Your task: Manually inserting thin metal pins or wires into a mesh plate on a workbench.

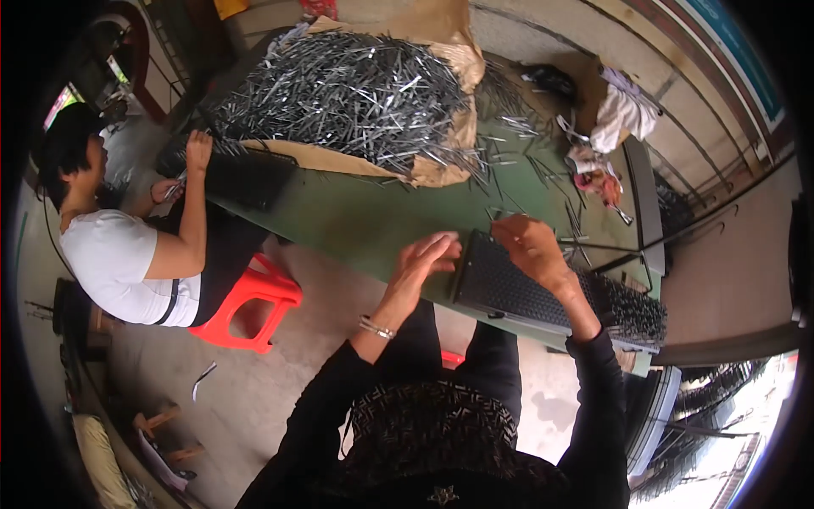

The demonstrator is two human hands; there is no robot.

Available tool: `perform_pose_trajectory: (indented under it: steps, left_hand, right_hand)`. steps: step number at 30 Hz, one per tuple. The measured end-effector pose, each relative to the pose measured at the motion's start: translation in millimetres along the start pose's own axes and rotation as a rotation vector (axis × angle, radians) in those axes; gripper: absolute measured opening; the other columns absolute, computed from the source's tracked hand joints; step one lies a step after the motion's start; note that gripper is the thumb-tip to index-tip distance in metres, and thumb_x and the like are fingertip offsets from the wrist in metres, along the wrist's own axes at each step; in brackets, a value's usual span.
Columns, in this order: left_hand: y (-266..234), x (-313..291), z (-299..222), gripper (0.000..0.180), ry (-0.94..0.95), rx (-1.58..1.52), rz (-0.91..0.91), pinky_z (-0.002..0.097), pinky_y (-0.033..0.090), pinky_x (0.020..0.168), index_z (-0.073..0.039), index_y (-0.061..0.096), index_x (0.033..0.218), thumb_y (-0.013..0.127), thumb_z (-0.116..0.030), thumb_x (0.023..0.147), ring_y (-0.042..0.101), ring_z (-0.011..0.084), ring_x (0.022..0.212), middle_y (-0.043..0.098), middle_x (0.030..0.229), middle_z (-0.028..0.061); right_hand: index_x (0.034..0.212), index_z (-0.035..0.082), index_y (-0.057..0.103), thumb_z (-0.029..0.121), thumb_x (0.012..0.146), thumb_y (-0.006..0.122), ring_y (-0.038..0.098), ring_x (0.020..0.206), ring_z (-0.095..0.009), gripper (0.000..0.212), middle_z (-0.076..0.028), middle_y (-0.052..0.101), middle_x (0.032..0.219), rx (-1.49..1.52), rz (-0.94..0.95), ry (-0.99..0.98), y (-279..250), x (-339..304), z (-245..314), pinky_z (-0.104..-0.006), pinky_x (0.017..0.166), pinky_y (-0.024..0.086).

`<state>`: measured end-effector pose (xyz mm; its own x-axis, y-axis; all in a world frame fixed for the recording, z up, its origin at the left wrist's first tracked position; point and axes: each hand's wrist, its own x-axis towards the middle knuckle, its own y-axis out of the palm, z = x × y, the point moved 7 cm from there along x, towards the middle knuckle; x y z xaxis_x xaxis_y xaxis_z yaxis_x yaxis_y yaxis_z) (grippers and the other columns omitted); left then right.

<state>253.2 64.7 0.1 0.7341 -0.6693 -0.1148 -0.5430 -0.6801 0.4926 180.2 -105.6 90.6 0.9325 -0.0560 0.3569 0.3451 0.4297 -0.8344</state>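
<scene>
My left hand (426,259) is held over the near edge of the green table, left of a black studded tray (509,284). Its fingers are stretched out and slightly bent, and I see nothing in them. Above the tray's left end is my right hand (536,250), fingers bent together in a pinch. Whatever the pinch holds is too small to make out. Thin dark metal strips fill the tray's right part in upright rows (632,314). Beyond my hands, a big heap of loose metal strips (356,97) lies on brown paper (441,170).
At the left a co-worker in a white shirt (114,263) sits on a red stool (254,305), hands near another black tray (250,178). Loose strips (572,212) are scattered on the green table (365,225). White cloth (623,119) hangs from a box at the back right.
</scene>
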Motion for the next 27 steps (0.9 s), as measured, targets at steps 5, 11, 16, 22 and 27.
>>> perform_pose_trajectory:
  steps: [5, 11, 16, 22, 27]
  left_hand:
    - [-62.2, 91.5, -68.0, 0.048, 0.767, 1.272, -0.362, 0.0436, 0.047, 0.091, 0.003, 0.054, 0.121, 0.069, -0.004, 0.076, 0.052, 0.0352, 0.112, 0.056, 0.114, 0.0167]
    - [-97.1, 210.6, -70.1, 0.052, 0.631, 1.865, -0.343, 0.0423, 0.040, 0.101, 0.010, 0.052, 0.121, 0.067, -0.007, 0.074, 0.048, 0.0352, 0.113, 0.051, 0.117, 0.0201]
    - [-91.4, 244.6, -57.7, 0.050, 0.594, 2.164, -0.248, 0.0431, 0.039, 0.097, 0.012, 0.052, 0.121, 0.064, -0.008, 0.077, 0.047, 0.0318, 0.106, 0.049, 0.108, 0.0165]
    - [-91.5, 247.9, -47.9, 0.044, 0.674, 2.509, -0.496, 0.0453, 0.025, 0.114, 0.005, 0.046, 0.133, 0.043, -0.011, 0.092, 0.039, 0.0332, 0.127, 0.045, 0.135, 0.0215]
    - [-76.0, 263.4, -39.7, 0.042, 0.701, 2.584, -0.556, 0.0465, 0.028, 0.112, 0.007, 0.049, 0.129, 0.042, -0.011, 0.092, 0.043, 0.0343, 0.120, 0.048, 0.128, 0.0229]
  right_hand:
    - [0.102, 0.007, 0.069, 0.015, 0.090, 0.064, 0.065, 0.083, -0.035, 0.016, -0.013, 0.066, 0.091, -0.073, 0.075, 0.012, 38.1, 33.8, 34.5, -0.0420, 0.069, 0.052]
    - [0.105, 0.005, 0.069, 0.009, 0.089, 0.063, 0.065, 0.084, -0.033, 0.017, -0.014, 0.066, 0.096, 0.077, -0.153, 0.201, 37.3, -7.9, 35.3, -0.0384, 0.072, 0.052]
    - [0.106, 0.003, 0.069, 0.004, 0.089, 0.063, 0.066, 0.086, -0.031, 0.019, -0.014, 0.066, 0.098, 0.195, -0.153, 0.309, 34.6, -34.9, 40.7, -0.0358, 0.075, 0.051]
    - [0.108, 0.001, 0.069, 0.001, 0.089, 0.062, 0.065, 0.086, -0.030, 0.020, -0.015, 0.066, 0.098, 0.320, -0.131, 0.354, 38.7, -41.6, 49.3, -0.0349, 0.076, 0.051]
    - [0.109, 0.001, 0.069, 0.001, 0.090, 0.061, 0.065, 0.083, -0.028, 0.021, -0.014, 0.066, 0.097, 0.364, -0.135, 0.404, 31.2, -48.7, 49.5, -0.0329, 0.074, 0.050]
